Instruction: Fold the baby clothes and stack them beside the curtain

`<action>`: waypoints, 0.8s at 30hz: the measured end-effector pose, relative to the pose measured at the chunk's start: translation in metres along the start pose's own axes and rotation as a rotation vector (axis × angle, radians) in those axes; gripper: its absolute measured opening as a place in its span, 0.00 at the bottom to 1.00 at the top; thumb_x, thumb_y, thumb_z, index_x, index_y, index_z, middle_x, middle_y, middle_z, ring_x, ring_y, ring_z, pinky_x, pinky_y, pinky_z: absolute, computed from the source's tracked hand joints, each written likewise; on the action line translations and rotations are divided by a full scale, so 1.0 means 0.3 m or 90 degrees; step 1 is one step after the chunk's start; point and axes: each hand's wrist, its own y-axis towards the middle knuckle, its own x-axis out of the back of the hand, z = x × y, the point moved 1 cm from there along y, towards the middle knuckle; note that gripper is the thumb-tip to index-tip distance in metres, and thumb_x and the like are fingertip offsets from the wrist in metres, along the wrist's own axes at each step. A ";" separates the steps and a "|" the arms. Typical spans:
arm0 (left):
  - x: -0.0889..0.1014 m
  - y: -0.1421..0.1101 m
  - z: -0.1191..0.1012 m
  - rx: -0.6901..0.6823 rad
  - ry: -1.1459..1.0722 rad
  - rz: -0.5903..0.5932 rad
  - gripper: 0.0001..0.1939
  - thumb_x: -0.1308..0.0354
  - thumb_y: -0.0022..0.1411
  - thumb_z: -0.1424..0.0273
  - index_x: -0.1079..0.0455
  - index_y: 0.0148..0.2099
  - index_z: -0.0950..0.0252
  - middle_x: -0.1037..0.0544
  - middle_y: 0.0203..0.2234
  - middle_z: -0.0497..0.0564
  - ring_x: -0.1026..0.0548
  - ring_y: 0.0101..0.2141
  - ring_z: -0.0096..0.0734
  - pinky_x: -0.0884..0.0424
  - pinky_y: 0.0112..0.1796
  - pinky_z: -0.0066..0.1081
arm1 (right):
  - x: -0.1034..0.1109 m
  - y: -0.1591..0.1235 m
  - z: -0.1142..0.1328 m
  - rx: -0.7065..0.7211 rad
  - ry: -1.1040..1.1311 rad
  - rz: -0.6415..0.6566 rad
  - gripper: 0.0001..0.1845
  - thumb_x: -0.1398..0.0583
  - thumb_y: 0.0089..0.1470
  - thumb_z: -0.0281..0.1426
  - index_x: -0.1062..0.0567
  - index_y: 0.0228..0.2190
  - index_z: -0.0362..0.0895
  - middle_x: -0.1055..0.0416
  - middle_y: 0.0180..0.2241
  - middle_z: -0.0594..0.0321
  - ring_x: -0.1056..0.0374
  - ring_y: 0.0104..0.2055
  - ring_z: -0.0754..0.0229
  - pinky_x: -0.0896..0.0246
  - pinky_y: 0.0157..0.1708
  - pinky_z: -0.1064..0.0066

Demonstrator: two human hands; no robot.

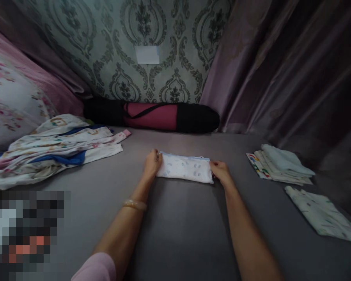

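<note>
A small white printed garment [185, 168] lies folded into a narrow strip on the grey bed surface [175, 222]. My left hand [152, 162] grips its left end with the fingers closed on the cloth. My right hand [220, 171] pinches its right end. Both arms reach straight forward, and a pale bangle [134, 204] sits on my left wrist.
A heap of unfolded printed clothes [55, 148] lies at the left. A stack of folded clothes [280, 164] and one flat folded piece [321, 212] lie at the right. A pink and black rolled bag [155, 116] rests against the patterned wall. Curtains hang at the right.
</note>
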 end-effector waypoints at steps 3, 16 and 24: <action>0.038 -0.049 -0.089 -0.113 0.073 -0.070 0.13 0.54 0.66 0.68 0.33 0.47 0.68 0.27 0.42 0.62 0.28 0.44 0.42 0.35 0.42 0.34 | 0.012 -0.050 0.033 0.028 -0.046 -0.083 0.19 0.50 0.61 0.35 0.23 0.41 0.38 0.24 0.35 0.48 0.27 0.36 0.55 0.37 0.33 0.70; -0.134 -0.193 -0.203 -0.273 0.146 0.130 0.24 0.61 0.69 0.68 0.43 0.63 0.73 0.39 0.61 0.64 0.43 0.62 0.45 0.47 0.59 0.44 | -0.156 -0.211 0.158 0.503 -0.186 0.100 0.29 0.60 0.64 0.33 0.43 0.62 0.35 0.51 0.65 0.55 0.59 0.68 0.54 0.65 0.65 0.57; -0.142 -0.169 -0.164 -0.246 0.164 0.094 0.31 0.63 0.69 0.56 0.44 0.65 0.71 0.41 0.63 0.63 0.45 0.63 0.48 0.51 0.61 0.45 | -0.150 -0.167 0.140 0.490 -0.226 0.085 0.31 0.62 0.64 0.36 0.45 0.63 0.36 0.53 0.66 0.56 0.60 0.68 0.54 0.66 0.65 0.56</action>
